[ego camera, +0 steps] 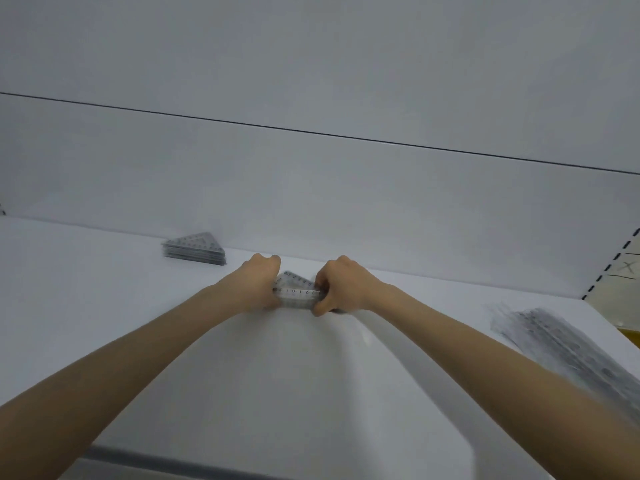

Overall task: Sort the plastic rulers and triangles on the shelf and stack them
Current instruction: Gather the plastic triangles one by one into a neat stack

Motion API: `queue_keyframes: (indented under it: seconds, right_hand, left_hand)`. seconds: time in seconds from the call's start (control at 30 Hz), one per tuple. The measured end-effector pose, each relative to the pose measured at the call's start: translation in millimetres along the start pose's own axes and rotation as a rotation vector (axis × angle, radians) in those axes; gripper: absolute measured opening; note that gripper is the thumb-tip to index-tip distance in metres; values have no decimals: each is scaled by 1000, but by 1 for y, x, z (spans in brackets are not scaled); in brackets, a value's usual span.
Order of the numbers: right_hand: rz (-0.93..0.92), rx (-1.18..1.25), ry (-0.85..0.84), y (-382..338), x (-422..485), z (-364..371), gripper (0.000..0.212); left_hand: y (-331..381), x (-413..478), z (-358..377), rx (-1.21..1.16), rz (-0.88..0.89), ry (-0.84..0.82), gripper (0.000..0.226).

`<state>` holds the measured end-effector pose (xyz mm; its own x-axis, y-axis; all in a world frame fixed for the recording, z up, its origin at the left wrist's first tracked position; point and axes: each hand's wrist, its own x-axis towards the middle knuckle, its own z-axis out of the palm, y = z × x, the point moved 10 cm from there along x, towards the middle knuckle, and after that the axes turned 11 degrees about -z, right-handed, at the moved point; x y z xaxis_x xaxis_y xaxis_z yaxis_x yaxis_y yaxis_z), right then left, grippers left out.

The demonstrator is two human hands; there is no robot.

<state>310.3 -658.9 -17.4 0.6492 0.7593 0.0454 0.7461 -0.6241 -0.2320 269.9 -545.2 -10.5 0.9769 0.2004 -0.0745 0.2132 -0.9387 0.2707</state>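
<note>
Both your hands are closed on one small bundle of clear triangles (pixel 298 292). Your left hand (pixel 261 282) grips its left end and your right hand (pixel 341 287) grips its right end, with the fingers curled around the plastic. The bundle is low over the white shelf (pixel 104 289); I cannot tell if it touches the surface.

Take the finished triangle stack (pixel 194 249) by the back wall as reference. Your bundle is to the right of it and nearer to you, clearly apart from it. The loose ruler pile (pixel 568 344) lies well apart to the right of that stack, near the front edge.

The danger, I think, is the smooth plastic. If you press the two ends too hard, the middle pieces may bend and slide out. If one hand lets go early, the bundle may open like a fan. If you put it down crooked on the triangle stack, you may push that stack out of line.
</note>
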Motion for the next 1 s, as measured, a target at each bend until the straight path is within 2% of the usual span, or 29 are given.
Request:
queue_keyframes:
  seconds: [0.1,0.23,0.37,0.67,0.83,1.0]
  right_hand:
    - [12,12,3,2,27,-1,25]
    - [17,-1,11,8,52,-6,33]
    - [21,-17,26,12,64,-9,38]
    - [36,-32,24,17,76,-10,25]
    - [41,-32,22,18,77,-9,27]
    - [64,-12,-55,21,69,-12,32]
  left_hand:
    - [-18,21,-9,-26,-35,13,59]
    - [-22,45,-16,-35,-7,2,47]
    - [-22,60,-19,-17,33,1,54]
    - [-20,74,-19,20,69,-13,49]
    - [-19,80,-17,45,66,-31,47]
    - [-20,80,-18,73,63,-43,51]
